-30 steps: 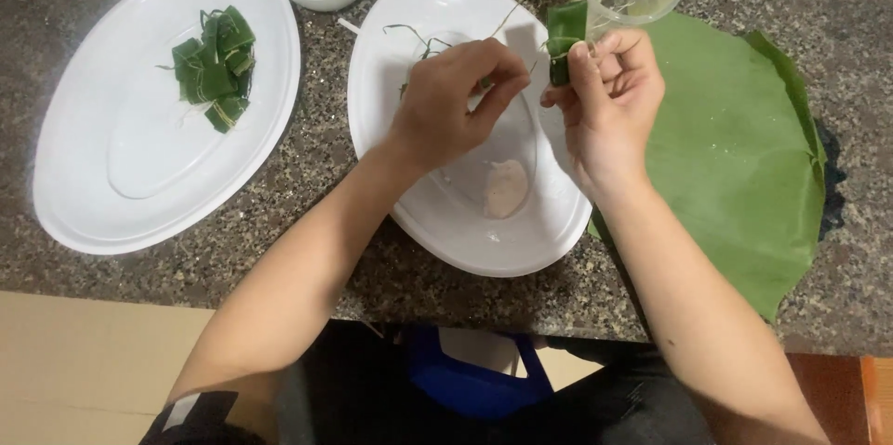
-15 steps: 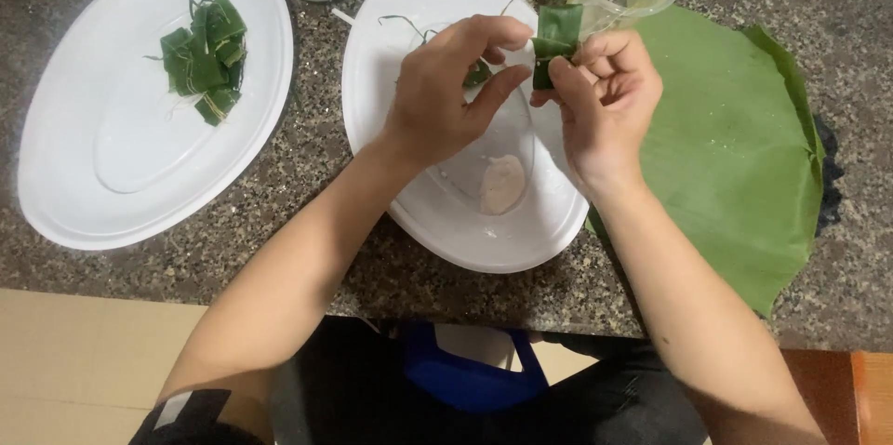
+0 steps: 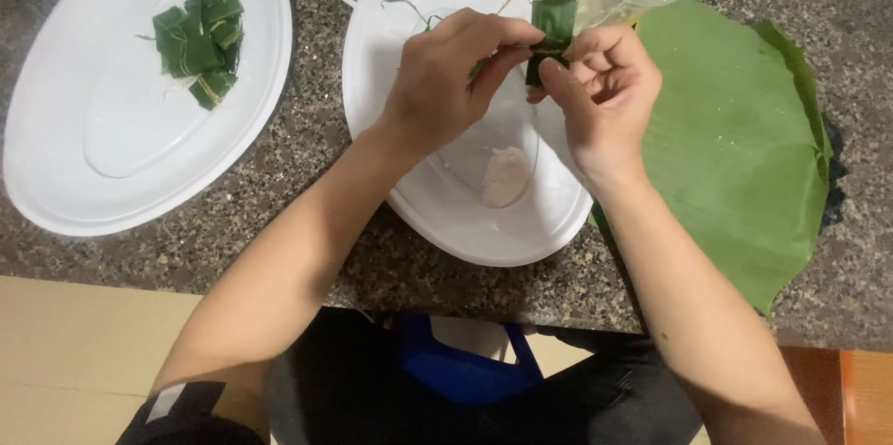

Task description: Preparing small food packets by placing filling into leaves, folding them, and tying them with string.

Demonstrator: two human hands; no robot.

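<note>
Both hands meet above the far rim of the middle white plate (image 3: 437,212), pinching a small folded leaf parcel (image 3: 551,36). The left hand (image 3: 456,73) has its fingers closed on the parcel's near left side, and the right hand (image 3: 605,96) clamps its right edge with thumb and forefinger. The parcel stands with its long axis roughly upright, top end pointing away from the person. A pale dough lump (image 3: 505,175) lies in the plate below. Finished parcels (image 3: 197,36) sit on the left plate (image 3: 112,166); a big green leaf (image 3: 735,147) covers the worktop (image 3: 316,147) at right.
</note>
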